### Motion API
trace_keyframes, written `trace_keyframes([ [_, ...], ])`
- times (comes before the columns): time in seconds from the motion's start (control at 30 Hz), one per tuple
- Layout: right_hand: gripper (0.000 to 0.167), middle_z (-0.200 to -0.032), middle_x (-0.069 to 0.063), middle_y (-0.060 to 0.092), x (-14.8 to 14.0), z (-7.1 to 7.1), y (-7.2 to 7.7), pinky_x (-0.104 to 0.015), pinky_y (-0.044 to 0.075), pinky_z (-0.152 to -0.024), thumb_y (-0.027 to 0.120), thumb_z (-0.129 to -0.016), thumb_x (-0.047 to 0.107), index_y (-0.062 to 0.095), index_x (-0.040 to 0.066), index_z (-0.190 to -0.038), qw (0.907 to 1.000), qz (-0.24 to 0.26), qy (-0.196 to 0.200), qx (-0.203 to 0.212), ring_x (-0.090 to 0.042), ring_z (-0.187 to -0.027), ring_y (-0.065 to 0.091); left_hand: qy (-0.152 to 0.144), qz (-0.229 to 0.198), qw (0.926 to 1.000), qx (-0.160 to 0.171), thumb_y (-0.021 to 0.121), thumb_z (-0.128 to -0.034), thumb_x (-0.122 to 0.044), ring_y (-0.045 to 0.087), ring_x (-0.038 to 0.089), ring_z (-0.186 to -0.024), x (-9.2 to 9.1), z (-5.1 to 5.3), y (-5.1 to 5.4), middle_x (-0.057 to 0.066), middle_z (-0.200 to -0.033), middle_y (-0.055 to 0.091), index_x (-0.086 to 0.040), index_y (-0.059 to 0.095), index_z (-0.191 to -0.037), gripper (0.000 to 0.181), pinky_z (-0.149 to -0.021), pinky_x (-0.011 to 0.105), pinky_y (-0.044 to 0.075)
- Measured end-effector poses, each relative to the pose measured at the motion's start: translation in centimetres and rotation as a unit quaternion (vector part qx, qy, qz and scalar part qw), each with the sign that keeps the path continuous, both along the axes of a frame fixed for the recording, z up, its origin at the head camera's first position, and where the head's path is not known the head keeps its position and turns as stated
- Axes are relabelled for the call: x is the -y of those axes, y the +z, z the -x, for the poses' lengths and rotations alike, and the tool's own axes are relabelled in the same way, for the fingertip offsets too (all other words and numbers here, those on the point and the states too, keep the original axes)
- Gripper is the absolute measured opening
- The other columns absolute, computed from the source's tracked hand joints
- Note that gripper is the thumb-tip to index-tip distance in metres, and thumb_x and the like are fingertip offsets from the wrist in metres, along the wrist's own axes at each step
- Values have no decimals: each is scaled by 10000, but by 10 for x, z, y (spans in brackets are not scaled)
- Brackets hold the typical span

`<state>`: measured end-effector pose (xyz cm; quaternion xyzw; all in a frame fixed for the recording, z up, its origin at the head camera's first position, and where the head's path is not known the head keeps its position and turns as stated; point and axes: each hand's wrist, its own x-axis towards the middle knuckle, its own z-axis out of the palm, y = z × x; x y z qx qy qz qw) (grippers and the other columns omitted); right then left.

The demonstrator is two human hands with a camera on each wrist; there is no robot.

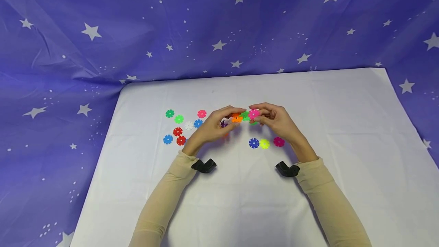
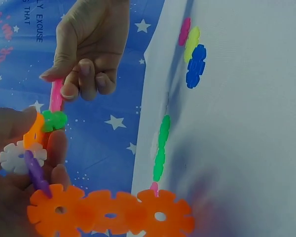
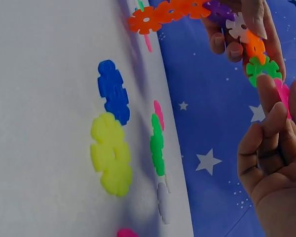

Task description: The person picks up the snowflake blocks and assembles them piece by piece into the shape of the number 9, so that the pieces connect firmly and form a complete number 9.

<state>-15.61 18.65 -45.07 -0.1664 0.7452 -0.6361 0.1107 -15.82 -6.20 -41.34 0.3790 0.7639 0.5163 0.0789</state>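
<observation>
Over the middle of the table, my left hand grips a chain of interlocking plastic snowflake discs. Its links include a green disc, an orange disc, a white disc, a purple disc and a row of orange discs hanging below the fingers. Opposite it, my right hand pinches a pink snowflake disc between thumb and fingers. The pink disc stands edge-on against the green end disc in both wrist views; how deeply their slots mesh cannot be told.
Loose discs lie on the white tablecloth: several at left, among them a red disc and a white disc. Nearer the right hand are a blue disc, a yellow disc and a magenta disc. A starry purple curtain hangs behind.
</observation>
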Motion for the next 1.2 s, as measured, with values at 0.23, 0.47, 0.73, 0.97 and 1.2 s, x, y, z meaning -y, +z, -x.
trace_keyframes([
  [0.23, 304, -923, -184, 691, 0, 2, -4, -237, 375, -592, 585, -956, 0, 622, 39, -1256, 9995, -266, 164, -100, -293, -775, 605, -72, 73, 9999, 13, 596, -866, 103, 578, 315, -1143, 1, 0, 0, 224, -1237, 608, 81, 551, -1279, 415, -1040, 384, 451],
  [0.47, 281, -905, -134, 717, 0, 0, -1, -239, 335, -575, 594, -945, -12, 643, 50, -1215, 9990, -386, 178, -125, -379, -855, 635, -113, -27, 9999, -97, 631, -780, 165, 581, 292, -1066, 1, -1, -2, 212, -1175, 616, 80, 564, -1250, 483, -1019, 369, 469],
  [0.73, 274, -906, -109, 730, -1, -1, 1, -228, 368, -593, 589, -944, -19, 648, 40, -1205, 9991, -366, 176, -157, -358, -868, 643, 69, -43, 9999, -92, 669, -816, 129, 594, 266, -1031, -2, -2, -4, 193, -1140, 630, 70, 586, -1225, 421, -1004, 350, 479],
  [0.97, 285, -900, -77, 738, -3, 0, 0, -235, 427, -628, 546, -949, -45, 644, 22, -1208, 9993, -276, 162, -213, -348, -801, 605, 174, -70, 9997, -167, 645, -825, 127, 577, 293, -1056, -4, -1, -4, 200, -1150, 609, 73, 589, -1206, 389, -1001, 380, 480],
  [1.2, 252, -893, -30, 754, -5, 1, 0, -336, 500, -688, 554, -977, 15, 639, 17, -1214, 9993, -208, 190, -235, -382, -829, 614, 412, -143, 9986, -289, 683, -884, 17, 597, 262, -1090, -4, 11, -29, 152, -1176, 641, 4, 629, -1235, 355, -997, 364, 479],
])
